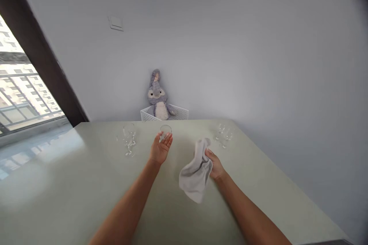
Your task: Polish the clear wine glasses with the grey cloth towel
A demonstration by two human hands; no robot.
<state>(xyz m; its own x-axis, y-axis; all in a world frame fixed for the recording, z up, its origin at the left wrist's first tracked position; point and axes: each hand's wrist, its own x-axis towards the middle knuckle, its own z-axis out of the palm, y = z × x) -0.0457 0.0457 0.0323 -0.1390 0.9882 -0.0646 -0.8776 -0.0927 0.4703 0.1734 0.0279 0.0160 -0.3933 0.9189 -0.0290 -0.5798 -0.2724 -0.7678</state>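
My left hand reaches over the far middle of the table, palm turned up. Its fingers curl around the lower part of a clear drinking glass, whose rim shows above them; the base is hidden by the fingers. My right hand grips a white-grey cloth that hangs down in loose folds to the left of the hand. The cloth and the glass are apart.
Clear stemmed glasses stand on the table's left side. More small clear glasses are at the far right. Behind the table's back edge, a grey plush toy sits in a white perforated basket against the wall.
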